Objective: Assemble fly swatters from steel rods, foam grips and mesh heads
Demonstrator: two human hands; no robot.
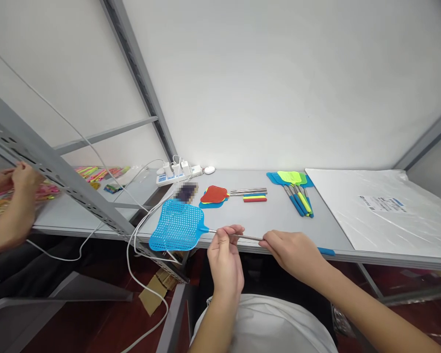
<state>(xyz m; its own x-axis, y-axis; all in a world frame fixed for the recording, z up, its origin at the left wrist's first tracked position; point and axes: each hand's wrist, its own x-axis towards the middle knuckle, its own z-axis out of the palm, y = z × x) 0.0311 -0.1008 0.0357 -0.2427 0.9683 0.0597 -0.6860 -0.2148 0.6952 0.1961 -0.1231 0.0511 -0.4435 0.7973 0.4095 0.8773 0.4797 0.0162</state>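
Observation:
A blue fly swatter (178, 226) is held crosswise at the table's front edge, its mesh head to the left. My left hand (226, 260) pinches the thin metal rod close to the head. Farther right, my right hand (288, 250) is closed around the same rod. A blue handle end (326, 251) shows past my right wrist, in line with the rod; the part between is hidden. Behind my hands lie a red swatter head (215, 194) on top of others, several metal rods (248, 191), and a red grip (255, 200) beside yellow and blue ones.
A pile of swatters (296, 193) lies at the back right, beside a large white wrapped package (385, 211). A power strip (178, 175) with plugs and trailing white cables stands at the back left. Beyond the grey metal post (59, 157), a co-worker's hands (24, 176) are over colourful items.

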